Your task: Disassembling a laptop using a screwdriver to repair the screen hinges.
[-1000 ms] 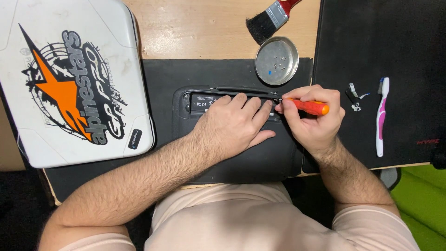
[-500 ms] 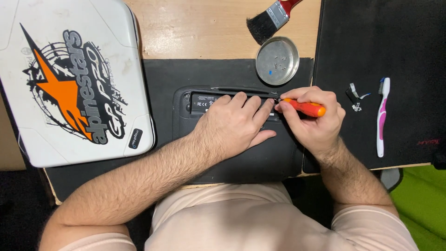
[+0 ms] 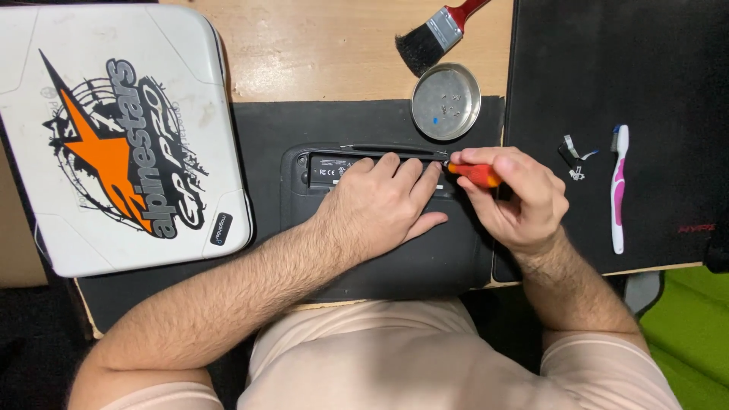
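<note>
A black flat device [image 3: 319, 171] lies bottom side up on a black mat [image 3: 266, 129]. My left hand [image 3: 383, 205] rests flat on it, fingers spread toward its far edge. My right hand [image 3: 520, 201] grips a small screwdriver with an orange-red handle [image 3: 474, 174]; its tip meets the device's far right corner, right beside my left fingertips. The device's near part is hidden under my hands.
A round metal dish [image 3: 446, 101] with small screws sits just beyond the device. A paintbrush [image 3: 437, 34] lies on the wooden table. A white case with an orange star [image 3: 114, 129] is at left. On the right black mat [image 3: 607, 68] lie a pink-white toothbrush [image 3: 619, 186] and small parts [image 3: 571, 156].
None of the objects moved. My right hand and the screwdriver shifted very slightly at the device's corner; my left hand stays pressed on the device.
</note>
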